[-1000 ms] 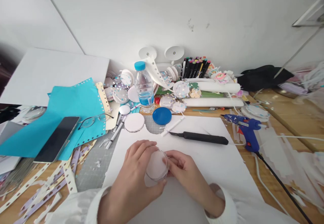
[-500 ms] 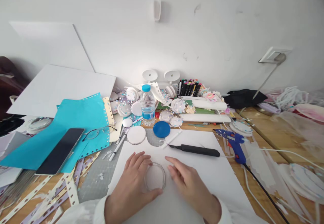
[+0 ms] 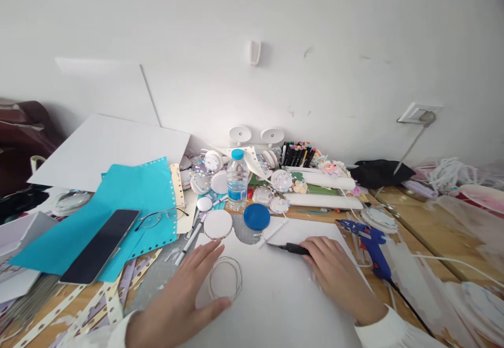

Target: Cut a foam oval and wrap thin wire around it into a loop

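A clear round plastic lid (image 3: 225, 278) lies flat on a large white sheet (image 3: 275, 295) near the table's front. My left hand (image 3: 185, 298) rests open beside it, thumb and fingers curving round its left edge. My right hand (image 3: 334, 272) lies over the handle of a black craft knife (image 3: 290, 248), whose blade end sticks out to the left; the fingers are curled down on it.
A blue glue gun (image 3: 370, 243) with its cable lies right of the sheet. Behind stand a water bottle (image 3: 237, 180), a blue lid (image 3: 256, 217), a white disc (image 3: 218, 224), markers and decorated discs. At left lie teal paper (image 3: 118, 201), a phone (image 3: 100, 245) and glasses (image 3: 157, 218).
My right hand left the clear lid and moved right and away onto the black knife. The left hand stays by the lid. The camera has tilted upward.
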`<action>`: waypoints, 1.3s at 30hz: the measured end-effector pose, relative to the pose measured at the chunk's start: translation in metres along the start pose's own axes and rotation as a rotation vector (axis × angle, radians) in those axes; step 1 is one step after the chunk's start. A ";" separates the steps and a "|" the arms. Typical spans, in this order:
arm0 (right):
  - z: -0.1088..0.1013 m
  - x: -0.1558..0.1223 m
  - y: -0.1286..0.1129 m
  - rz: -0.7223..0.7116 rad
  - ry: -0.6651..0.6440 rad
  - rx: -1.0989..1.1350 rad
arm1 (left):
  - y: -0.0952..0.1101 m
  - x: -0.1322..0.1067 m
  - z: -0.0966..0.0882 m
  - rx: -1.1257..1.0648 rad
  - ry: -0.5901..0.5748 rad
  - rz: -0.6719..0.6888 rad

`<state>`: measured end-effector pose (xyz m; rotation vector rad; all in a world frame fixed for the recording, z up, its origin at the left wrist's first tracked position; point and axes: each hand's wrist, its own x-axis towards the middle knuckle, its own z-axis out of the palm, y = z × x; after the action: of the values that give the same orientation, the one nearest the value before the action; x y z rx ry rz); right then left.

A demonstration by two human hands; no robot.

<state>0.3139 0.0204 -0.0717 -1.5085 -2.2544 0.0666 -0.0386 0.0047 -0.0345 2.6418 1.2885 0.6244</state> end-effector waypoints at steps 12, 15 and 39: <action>-0.009 -0.010 -0.010 0.280 -0.002 0.348 | -0.007 0.037 -0.039 -0.045 -0.055 0.071; 0.000 -0.014 0.000 0.277 -0.008 0.397 | -0.013 0.064 -0.059 -0.062 0.060 -0.030; -0.002 -0.016 -0.002 0.035 -0.259 0.145 | -0.044 0.119 -0.005 -0.262 0.484 -0.276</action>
<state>0.3179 0.0045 -0.0743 -1.5365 -2.3609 0.4503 -0.0076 0.1245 -0.0065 2.1219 1.5222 1.3345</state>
